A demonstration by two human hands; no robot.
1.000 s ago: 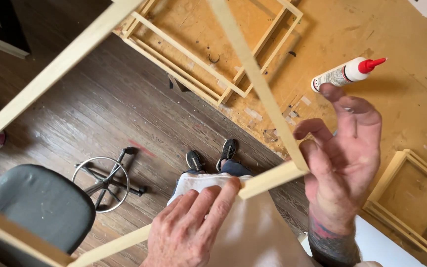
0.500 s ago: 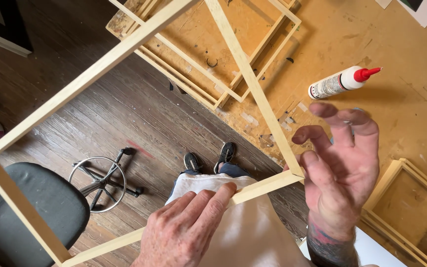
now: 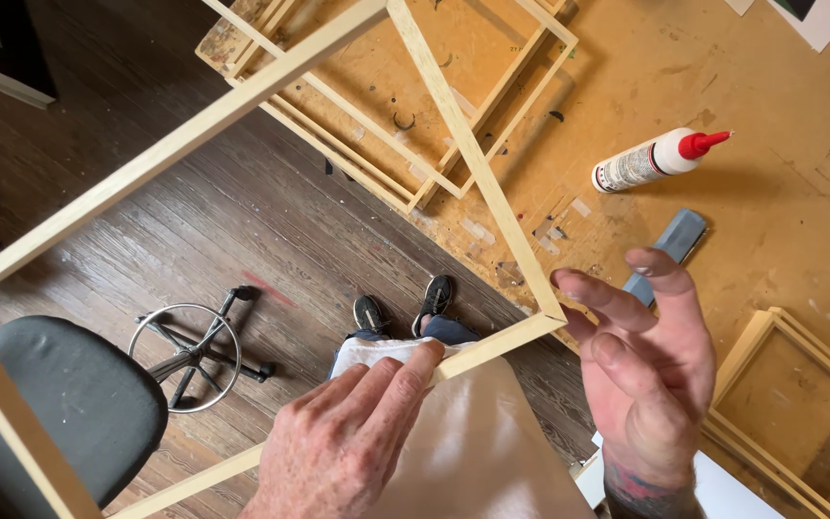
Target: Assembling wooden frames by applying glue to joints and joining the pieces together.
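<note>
Left hand is gripping the wooden frame rail. Right hand is hovering open at its corner, glue bottle lying behind.

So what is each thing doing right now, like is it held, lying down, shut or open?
wooden frame: held up off the table, tilted
left hand: gripping the frame's lower bar
right hand: open, fingers spread, beside the frame's corner
glue bottle: lying on its side, red cap on
stacked frames: lying flat on the table
grey block: lying flat
stool: standing on the floor
</note>
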